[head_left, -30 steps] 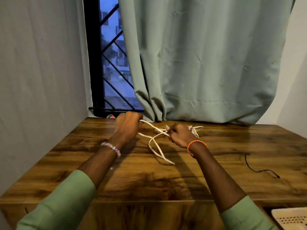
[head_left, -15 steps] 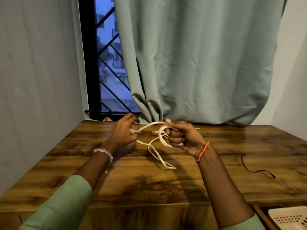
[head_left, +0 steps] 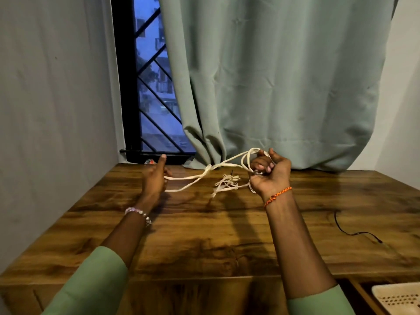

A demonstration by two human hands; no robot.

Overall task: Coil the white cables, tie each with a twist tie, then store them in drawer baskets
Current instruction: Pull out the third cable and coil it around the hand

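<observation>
A white cable (head_left: 200, 177) stretches in the air between my two hands above the wooden table (head_left: 204, 235). My right hand (head_left: 269, 172), palm toward me, grips several loops of it, with the fingers curled round them. My left hand (head_left: 154, 176) holds the other end of the strand, thumb pointing up. A loose tangle of more white cable (head_left: 227, 181) lies on the table between the hands, at the back. A thin dark twist tie (head_left: 354, 231) lies on the table to the right.
A cream perforated drawer basket (head_left: 400, 298) shows in an open drawer at the bottom right. A green curtain (head_left: 272, 87) hangs behind the table, with a barred window (head_left: 154, 98) to its left. A wall closes off the left side.
My hands have moved apart, the left one leftward and the right one to the right and up. The cable now runs taut between them, with loops gathered in my right hand.
</observation>
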